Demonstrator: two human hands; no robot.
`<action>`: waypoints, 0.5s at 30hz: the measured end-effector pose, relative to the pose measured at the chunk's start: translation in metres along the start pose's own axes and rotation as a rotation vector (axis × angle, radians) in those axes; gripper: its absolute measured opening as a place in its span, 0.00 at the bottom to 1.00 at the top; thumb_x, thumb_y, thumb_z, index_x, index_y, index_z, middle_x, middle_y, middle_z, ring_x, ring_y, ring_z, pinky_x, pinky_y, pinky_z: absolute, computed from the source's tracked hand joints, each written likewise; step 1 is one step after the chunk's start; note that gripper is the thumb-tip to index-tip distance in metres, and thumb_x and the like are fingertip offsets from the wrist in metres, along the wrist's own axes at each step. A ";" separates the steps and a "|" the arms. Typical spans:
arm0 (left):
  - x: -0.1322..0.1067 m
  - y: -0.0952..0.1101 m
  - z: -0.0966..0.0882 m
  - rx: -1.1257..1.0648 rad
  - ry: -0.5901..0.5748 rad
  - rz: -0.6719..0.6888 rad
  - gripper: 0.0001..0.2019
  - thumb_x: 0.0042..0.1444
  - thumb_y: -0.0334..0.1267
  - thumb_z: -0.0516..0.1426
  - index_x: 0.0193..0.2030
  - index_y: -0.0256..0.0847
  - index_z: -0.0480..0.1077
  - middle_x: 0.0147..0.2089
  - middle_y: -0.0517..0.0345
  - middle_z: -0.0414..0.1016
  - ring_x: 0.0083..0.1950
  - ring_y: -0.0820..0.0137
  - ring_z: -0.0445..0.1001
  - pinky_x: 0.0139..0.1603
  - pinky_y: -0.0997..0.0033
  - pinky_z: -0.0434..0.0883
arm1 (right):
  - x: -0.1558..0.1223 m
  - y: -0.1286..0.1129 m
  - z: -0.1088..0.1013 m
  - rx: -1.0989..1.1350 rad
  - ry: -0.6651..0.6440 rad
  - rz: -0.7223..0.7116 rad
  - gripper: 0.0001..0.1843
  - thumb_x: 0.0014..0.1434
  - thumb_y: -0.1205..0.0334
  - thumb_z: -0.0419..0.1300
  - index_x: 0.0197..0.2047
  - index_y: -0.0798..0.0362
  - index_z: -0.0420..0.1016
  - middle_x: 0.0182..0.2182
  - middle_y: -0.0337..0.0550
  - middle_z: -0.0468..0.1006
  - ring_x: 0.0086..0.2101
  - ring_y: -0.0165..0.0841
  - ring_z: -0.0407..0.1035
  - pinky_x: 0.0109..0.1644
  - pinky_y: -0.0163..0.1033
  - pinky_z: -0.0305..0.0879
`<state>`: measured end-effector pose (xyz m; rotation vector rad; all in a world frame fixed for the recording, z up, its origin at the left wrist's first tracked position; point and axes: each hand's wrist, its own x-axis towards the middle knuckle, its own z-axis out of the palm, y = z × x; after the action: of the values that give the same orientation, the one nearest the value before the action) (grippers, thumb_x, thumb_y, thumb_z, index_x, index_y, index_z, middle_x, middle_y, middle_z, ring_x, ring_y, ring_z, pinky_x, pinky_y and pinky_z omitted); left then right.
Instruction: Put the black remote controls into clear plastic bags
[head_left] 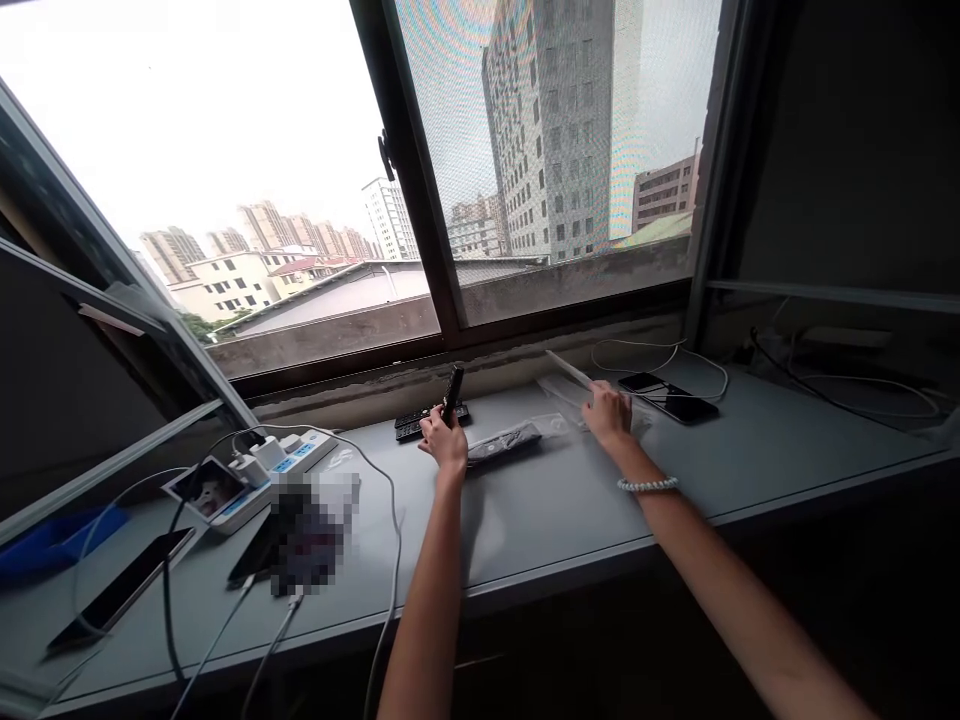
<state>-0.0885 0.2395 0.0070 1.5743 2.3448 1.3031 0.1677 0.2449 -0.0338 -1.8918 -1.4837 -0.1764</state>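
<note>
My left hand [443,441] is closed around a slim black remote [452,391], holding it upright above a second black remote [420,421] that lies flat on the grey sill [540,500]. Just to its right a third remote [504,444] lies in a clear plastic sleeve. My right hand [609,414], with a bead bracelet [648,485] on the wrist, rests on a clear plastic bag [570,385] and pinches its edge. A black phone [667,396] lies right of that hand.
A white power strip [281,466] with plugs and cables sits at the left, beside a blurred object and another phone [124,588]. White cables [675,355] trail along the back right. The window frame [420,200] rises directly behind the sill.
</note>
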 end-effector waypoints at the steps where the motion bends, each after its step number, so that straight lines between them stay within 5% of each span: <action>1: 0.000 0.000 0.001 0.027 -0.014 0.028 0.14 0.60 0.41 0.47 0.51 0.45 0.62 0.49 0.49 0.65 0.52 0.61 0.65 0.53 0.60 0.56 | 0.000 0.001 0.001 -0.036 -0.028 -0.003 0.18 0.52 0.73 0.52 0.46 0.60 0.72 0.49 0.53 0.71 0.46 0.40 0.63 0.51 0.43 0.53; 6: -0.007 -0.001 0.003 0.218 -0.125 0.289 0.12 0.53 0.38 0.54 0.45 0.45 0.66 0.46 0.52 0.68 0.51 0.61 0.65 0.50 0.61 0.56 | -0.001 0.003 0.007 -0.107 -0.158 0.025 0.09 0.52 0.73 0.54 0.33 0.61 0.75 0.39 0.56 0.74 0.41 0.42 0.67 0.44 0.44 0.58; 10: -0.015 0.001 0.004 0.353 -0.191 0.457 0.14 0.47 0.32 0.56 0.43 0.43 0.67 0.44 0.53 0.68 0.49 0.62 0.64 0.49 0.63 0.55 | 0.002 0.002 0.008 -0.092 -0.147 0.004 0.14 0.56 0.71 0.49 0.33 0.58 0.76 0.36 0.55 0.76 0.38 0.41 0.69 0.41 0.42 0.60; 15: -0.016 0.007 0.001 0.331 -0.141 0.410 0.13 0.50 0.35 0.55 0.44 0.44 0.67 0.44 0.53 0.68 0.49 0.61 0.64 0.48 0.62 0.55 | 0.004 0.002 0.009 -0.019 -0.146 0.012 0.14 0.57 0.68 0.50 0.31 0.59 0.77 0.35 0.59 0.76 0.37 0.45 0.70 0.39 0.44 0.63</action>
<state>-0.0748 0.2285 0.0041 2.2567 2.3199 0.8339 0.1677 0.2537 -0.0392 -1.9637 -1.5716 -0.0474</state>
